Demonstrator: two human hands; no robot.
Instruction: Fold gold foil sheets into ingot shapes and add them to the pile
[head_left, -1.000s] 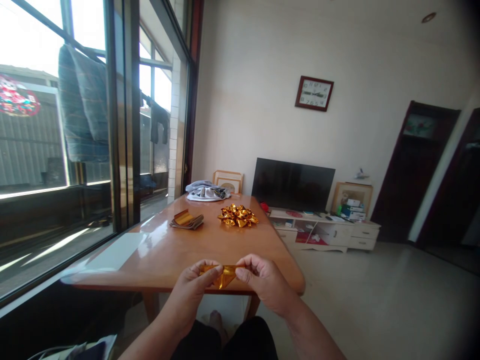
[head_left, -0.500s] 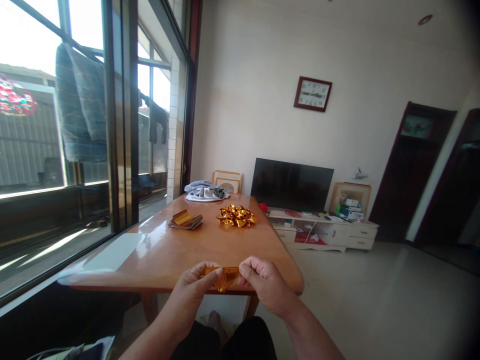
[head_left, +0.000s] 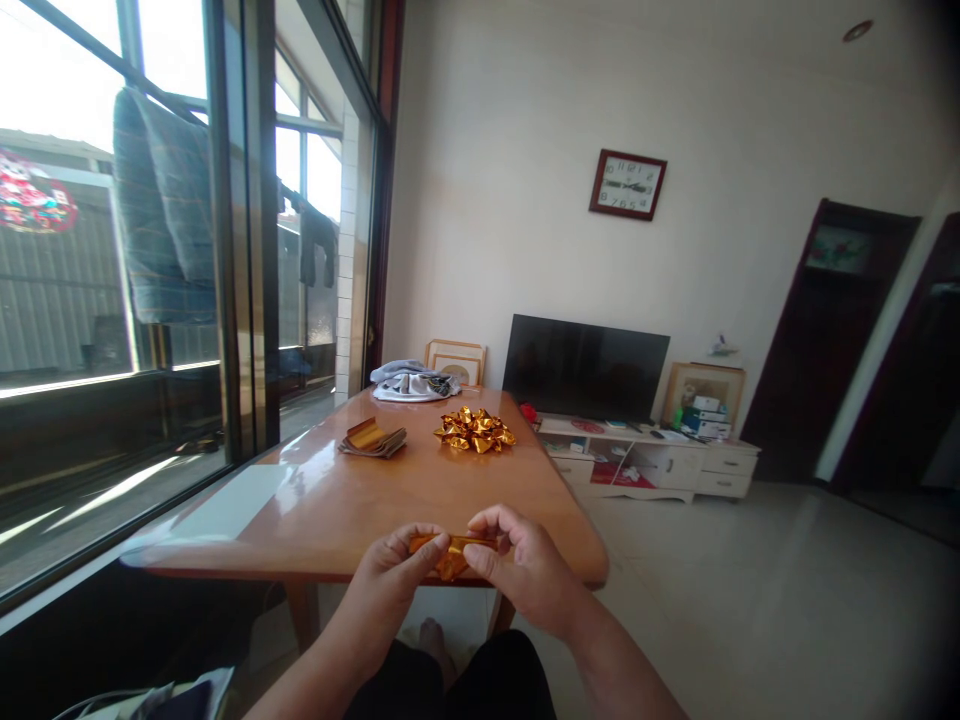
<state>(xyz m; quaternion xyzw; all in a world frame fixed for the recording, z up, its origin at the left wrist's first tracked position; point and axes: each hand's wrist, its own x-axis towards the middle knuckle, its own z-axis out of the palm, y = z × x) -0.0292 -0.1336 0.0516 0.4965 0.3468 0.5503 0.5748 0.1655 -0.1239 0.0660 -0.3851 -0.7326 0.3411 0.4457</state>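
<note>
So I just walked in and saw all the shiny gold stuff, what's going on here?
A person seated at the near edge of a wooden table pinches a small piece of gold foil paper between the left hand and right hand, folding or creasing it. Farther along the table lie a stack of gold sheets, a heap of crumpled gold foil shapes and a bundle of cloth.

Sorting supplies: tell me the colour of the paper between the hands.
Shiny gold foil paper, seen in the head view.
</note>
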